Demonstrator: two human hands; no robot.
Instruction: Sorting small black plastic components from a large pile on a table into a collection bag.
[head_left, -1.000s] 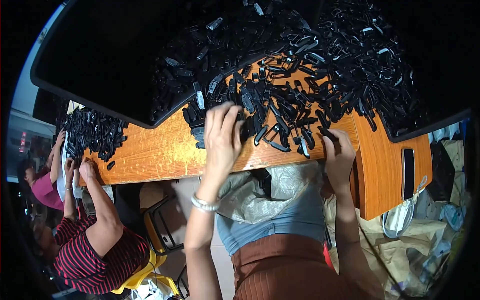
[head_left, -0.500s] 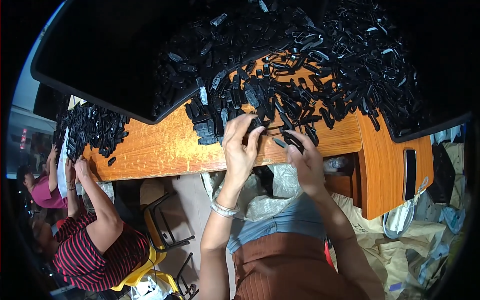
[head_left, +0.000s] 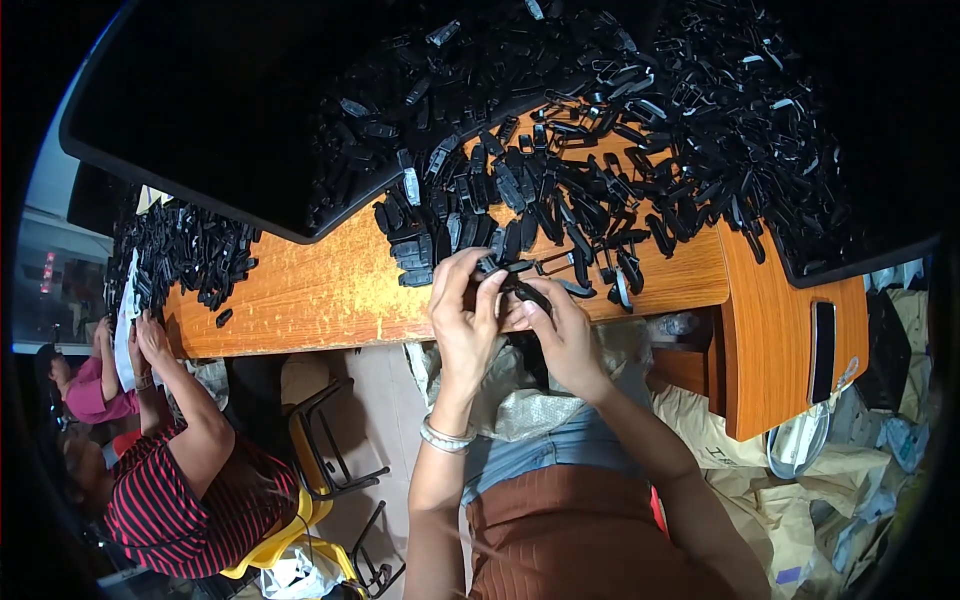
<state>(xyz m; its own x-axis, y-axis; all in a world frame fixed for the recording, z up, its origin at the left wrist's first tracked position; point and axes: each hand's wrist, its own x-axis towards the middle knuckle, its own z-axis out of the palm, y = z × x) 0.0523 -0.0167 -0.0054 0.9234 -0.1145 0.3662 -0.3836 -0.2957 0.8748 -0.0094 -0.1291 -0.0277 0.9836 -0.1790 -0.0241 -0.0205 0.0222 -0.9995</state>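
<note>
Above the table's front edge, my left hand (head_left: 463,315) pinches a small black plastic part (head_left: 489,266) between thumb and fingers. Close against it, my right hand (head_left: 566,340) is closed on a curved black plastic piece (head_left: 530,294), which meets the left hand's part. Whether the two are joined I cannot tell. Just beyond my fingers lie loose black loop-shaped pieces (head_left: 623,282). Flat black oblong parts (head_left: 412,250) lie side by side left of them.
Large dark trays (head_left: 200,165) rest at the far side, with many black parts (head_left: 700,130) spilling onto the wooden table (head_left: 320,290). At left, a person in a striped top (head_left: 190,500) works by another pile (head_left: 200,255). A pale woven sack (head_left: 520,415) hangs below the edge.
My right hand has moved left with its curved piece, up to my left hand. The left hand has shifted slightly left and nearer to me, still gripping its part.
</note>
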